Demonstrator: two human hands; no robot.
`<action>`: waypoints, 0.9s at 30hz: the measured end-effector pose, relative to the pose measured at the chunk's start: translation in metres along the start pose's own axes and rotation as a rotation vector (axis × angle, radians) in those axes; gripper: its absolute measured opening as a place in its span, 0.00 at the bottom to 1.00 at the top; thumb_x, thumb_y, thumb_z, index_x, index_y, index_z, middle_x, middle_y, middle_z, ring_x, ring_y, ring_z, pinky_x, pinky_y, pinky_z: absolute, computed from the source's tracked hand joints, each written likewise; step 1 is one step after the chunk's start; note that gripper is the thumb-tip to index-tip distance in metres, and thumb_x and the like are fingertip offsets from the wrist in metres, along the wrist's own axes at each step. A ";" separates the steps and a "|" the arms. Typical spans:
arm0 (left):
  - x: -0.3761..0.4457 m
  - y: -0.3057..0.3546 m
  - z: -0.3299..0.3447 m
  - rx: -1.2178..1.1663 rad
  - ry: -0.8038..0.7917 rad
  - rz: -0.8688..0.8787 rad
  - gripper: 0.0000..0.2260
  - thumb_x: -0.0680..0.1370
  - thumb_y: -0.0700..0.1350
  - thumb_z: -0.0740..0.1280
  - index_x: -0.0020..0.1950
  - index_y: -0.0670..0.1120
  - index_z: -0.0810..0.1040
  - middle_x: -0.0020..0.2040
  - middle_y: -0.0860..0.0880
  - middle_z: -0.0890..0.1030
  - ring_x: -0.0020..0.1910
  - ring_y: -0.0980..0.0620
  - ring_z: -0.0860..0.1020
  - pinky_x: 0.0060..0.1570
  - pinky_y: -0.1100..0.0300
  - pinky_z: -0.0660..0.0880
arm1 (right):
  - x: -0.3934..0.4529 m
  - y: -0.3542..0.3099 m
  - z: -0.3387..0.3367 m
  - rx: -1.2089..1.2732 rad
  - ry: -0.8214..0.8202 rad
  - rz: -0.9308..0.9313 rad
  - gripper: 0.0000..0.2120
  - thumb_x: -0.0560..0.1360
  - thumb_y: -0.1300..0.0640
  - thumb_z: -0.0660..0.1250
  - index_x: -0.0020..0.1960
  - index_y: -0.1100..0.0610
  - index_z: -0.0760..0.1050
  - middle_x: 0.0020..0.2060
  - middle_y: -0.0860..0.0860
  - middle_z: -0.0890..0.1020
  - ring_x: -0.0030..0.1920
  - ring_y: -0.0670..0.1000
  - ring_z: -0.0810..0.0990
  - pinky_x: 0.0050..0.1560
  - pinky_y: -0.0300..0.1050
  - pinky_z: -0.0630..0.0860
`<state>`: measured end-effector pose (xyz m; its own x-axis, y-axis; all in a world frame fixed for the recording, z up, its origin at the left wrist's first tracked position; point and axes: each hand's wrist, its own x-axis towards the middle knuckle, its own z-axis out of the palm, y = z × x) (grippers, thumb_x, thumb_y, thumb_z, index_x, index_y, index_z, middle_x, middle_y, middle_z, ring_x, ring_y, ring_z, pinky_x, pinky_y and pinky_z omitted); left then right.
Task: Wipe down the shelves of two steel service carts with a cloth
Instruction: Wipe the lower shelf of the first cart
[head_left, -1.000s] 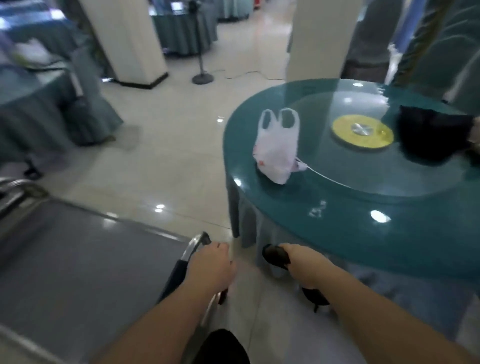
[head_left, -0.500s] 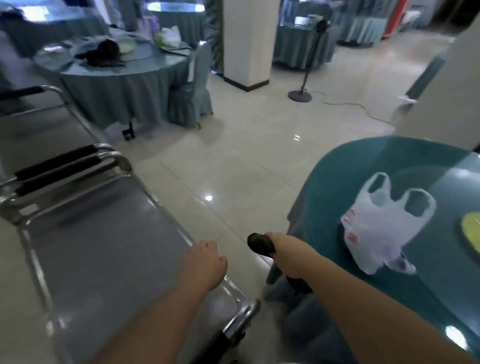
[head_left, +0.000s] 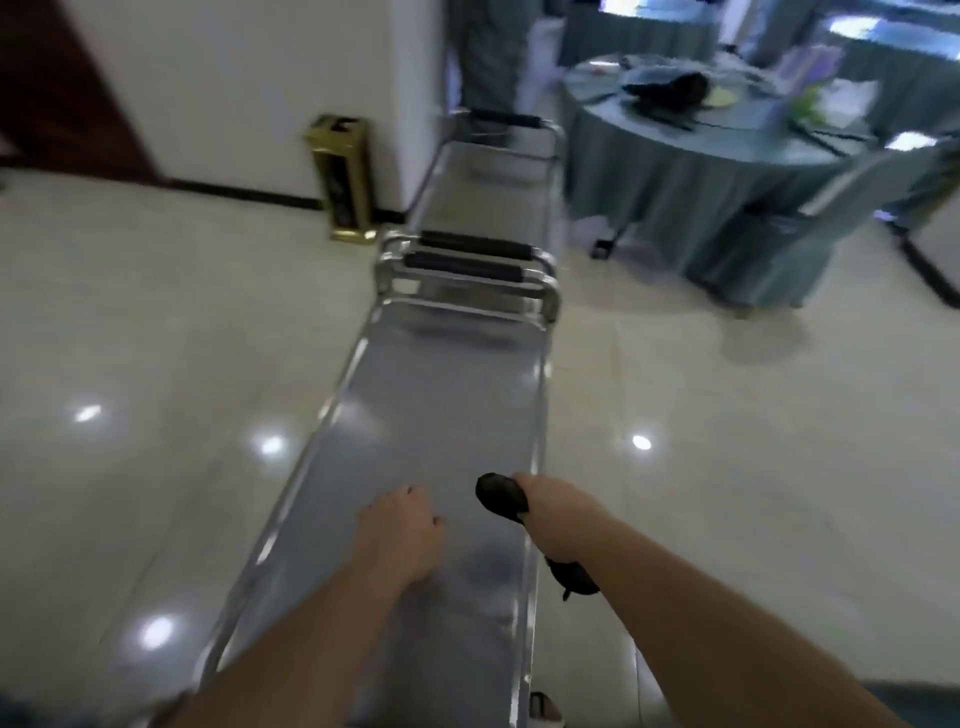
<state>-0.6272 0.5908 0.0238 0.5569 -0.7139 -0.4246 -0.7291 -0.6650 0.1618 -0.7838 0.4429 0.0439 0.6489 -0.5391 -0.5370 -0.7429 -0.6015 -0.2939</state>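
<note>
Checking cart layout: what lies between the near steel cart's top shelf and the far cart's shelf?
Head view: two black-padded handle bars separate the near shelf from the far shelf.

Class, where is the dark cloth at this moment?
In the head view, the dark cloth is gripped in the right hand, over the right rail of the near cart, beside the left hand.

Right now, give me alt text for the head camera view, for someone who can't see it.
A person's right hand grips a dark cloth at the right rim of a steel cart's top shelf, while the left hand hovers over the shelf. A second cart stands end to end beyond it, on a glossy tiled floor.
</note>
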 end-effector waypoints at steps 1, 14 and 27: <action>-0.006 -0.001 -0.004 -0.024 0.023 -0.061 0.18 0.84 0.55 0.60 0.69 0.48 0.76 0.68 0.45 0.79 0.66 0.42 0.78 0.64 0.50 0.75 | 0.012 -0.006 -0.005 -0.039 -0.032 -0.068 0.15 0.82 0.62 0.61 0.67 0.52 0.71 0.57 0.55 0.80 0.55 0.59 0.81 0.58 0.55 0.80; -0.095 -0.045 0.017 -0.149 0.075 -0.416 0.22 0.85 0.56 0.57 0.76 0.50 0.69 0.73 0.48 0.73 0.70 0.45 0.73 0.69 0.49 0.71 | 0.050 -0.081 0.013 -0.318 -0.208 -0.428 0.15 0.82 0.62 0.63 0.68 0.53 0.72 0.56 0.56 0.81 0.53 0.58 0.82 0.59 0.57 0.81; -0.107 -0.021 0.046 -0.302 0.136 -0.653 0.23 0.85 0.57 0.56 0.78 0.49 0.68 0.75 0.48 0.72 0.71 0.45 0.71 0.69 0.46 0.68 | 0.074 -0.101 0.025 -0.540 -0.286 -0.720 0.16 0.82 0.62 0.63 0.68 0.51 0.72 0.57 0.54 0.81 0.54 0.57 0.81 0.60 0.57 0.80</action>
<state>-0.6899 0.6909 0.0251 0.8993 -0.1586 -0.4076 -0.1005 -0.9819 0.1605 -0.6653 0.4787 0.0141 0.8035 0.1904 -0.5640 0.0441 -0.9639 -0.2627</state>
